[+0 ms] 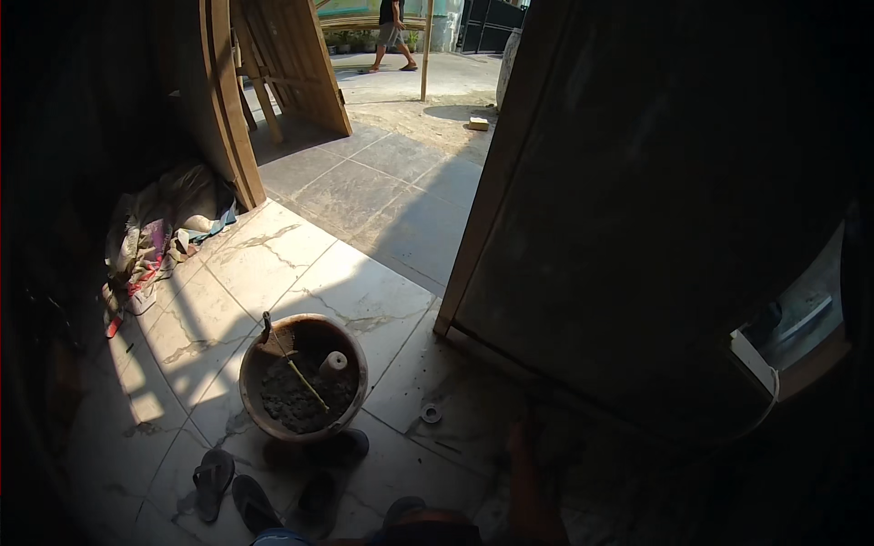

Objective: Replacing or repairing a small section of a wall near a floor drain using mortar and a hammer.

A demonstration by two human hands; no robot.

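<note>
My right hand [517,439] and forearm reach forward at the lower right, close to the floor by the dark wall. Deep shadow hides the fingers, so I cannot make out what they hold or touch. A small pale ring [431,413], perhaps a tape roll, lies on the tiles to the left of that hand. Farther left stands a round brown tub [360,393] with dark, lumpy material [289,400] inside. A thin yellowish stick [308,386] and a pale cylinder [336,362] with a hole in its end rest in it. My left hand is out of view.
Sandals [213,482] lie left of my legs. A heap of cloth [164,227] sits beside the wooden door frame [238,136]. Beyond the doorway are an open wooden door [305,73], a pole [426,64], a block [478,124] and a walking person [392,35]. The dark wall [619,227] edges the right.
</note>
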